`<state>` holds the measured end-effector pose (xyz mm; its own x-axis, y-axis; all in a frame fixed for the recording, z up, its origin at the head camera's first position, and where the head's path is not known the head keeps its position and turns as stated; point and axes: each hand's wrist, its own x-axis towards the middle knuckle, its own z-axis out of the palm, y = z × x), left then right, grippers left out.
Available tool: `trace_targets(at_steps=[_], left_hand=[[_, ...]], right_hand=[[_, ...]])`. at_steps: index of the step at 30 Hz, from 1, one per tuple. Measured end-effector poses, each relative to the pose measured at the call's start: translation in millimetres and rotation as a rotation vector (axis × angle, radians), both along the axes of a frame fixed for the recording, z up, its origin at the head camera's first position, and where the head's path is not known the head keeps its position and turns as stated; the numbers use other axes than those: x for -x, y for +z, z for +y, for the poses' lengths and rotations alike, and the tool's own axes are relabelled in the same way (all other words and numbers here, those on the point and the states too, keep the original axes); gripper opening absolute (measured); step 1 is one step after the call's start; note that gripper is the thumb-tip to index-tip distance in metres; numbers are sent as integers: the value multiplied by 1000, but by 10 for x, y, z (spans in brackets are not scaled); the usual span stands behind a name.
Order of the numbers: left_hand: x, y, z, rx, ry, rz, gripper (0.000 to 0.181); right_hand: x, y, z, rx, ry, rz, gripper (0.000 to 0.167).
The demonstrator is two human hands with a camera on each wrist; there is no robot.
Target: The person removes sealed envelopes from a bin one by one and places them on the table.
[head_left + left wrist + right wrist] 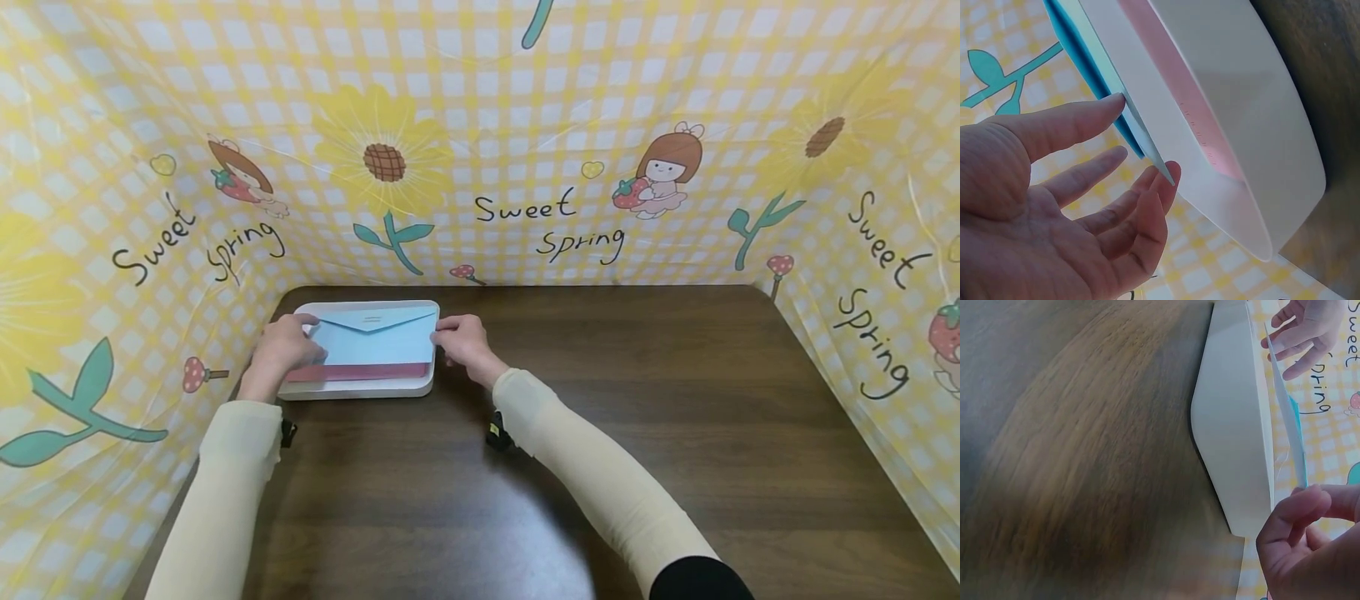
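A light blue envelope (pixel 375 342) with a pointed flap is held over a shallow white tray (pixel 390 388). My left hand (pixel 285 343) holds its left end, thumb against one edge and fingertips at the corner in the left wrist view. At the other end, the thumb and fingers of my right hand (pixel 467 340) pinch the envelope's right edge. Inside the tray lies a flat pink item (pixel 367 372), mostly covered by the envelope in the head view. The right wrist view shows the envelope (pixel 1294 437) nearly edge-on, raised above the tray's rim.
The tray stands at the back left of a dark wooden table (pixel 600 417). A yellow checked cloth (pixel 487 150) with flower prints walls the back and both sides, close to the tray's left end.
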<state>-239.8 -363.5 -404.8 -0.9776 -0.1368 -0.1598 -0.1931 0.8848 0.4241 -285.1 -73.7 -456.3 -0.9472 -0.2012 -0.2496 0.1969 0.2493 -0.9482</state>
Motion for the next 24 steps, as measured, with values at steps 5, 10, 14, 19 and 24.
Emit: trace_targets(at_steps=[5,10,14,19,24], left_hand=[[-31,7,41,-27,-12,18,66],[-61,34,69,-45,-26,46,63],[-81,66,81,-44,-44,86,59],[-156,84,100,-58,-38,115,56],[-190,32,116,-101,-23,127,56]], right_hand=[[-7,13,37,14,12,-9,26],[-13,27,54,-11,6,-6,25],[-10,20,65,-8,-21,16,23],[-30,21,81,-25,-28,16,23],[-46,-5,122,-27,-34,20,24]])
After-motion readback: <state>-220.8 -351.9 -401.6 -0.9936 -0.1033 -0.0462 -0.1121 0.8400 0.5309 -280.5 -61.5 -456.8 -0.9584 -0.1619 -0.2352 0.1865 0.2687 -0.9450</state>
